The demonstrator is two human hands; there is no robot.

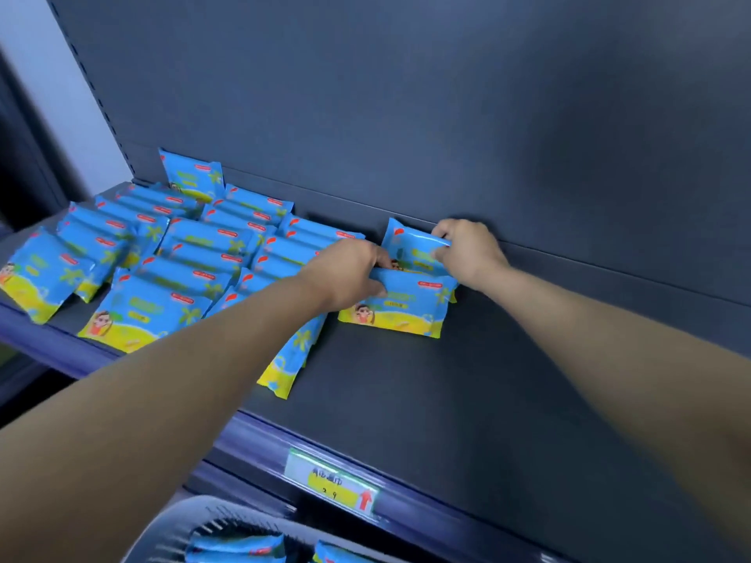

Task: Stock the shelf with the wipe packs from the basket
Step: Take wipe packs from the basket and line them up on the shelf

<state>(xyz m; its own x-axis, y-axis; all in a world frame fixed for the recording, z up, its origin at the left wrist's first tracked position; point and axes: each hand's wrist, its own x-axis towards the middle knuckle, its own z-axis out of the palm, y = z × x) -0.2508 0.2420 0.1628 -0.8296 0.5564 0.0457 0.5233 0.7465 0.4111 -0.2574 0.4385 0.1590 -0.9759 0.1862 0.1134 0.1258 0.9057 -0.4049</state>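
Both my arms reach out over the dark shelf, and each hand has a wipe pack. My left hand curls over the top left edge of the front pack, thumb on its face and fingers tucked behind it. That pack stands leaning back, with its yellow bottom edge on the shelf board. My right hand pinches the upper right corner of the rear pack, which stands just behind the front one and touches it, close to the grey back panel. The two packs sit well to the right of the stocked rows, blue and yellow packs that lean on one another in several lines across the left half of the shelf. At the far left corner a single pack stands upright against the back panel. Below my left forearm another pack lies tilted, its yellow end pointing towards the front lip of the shelf. A price tag with a red arrow is clipped to the front rail; its print is too blurred for me to read. At the bottom edge I can see the dark rim of the basket, with more blue packs lying inside it.
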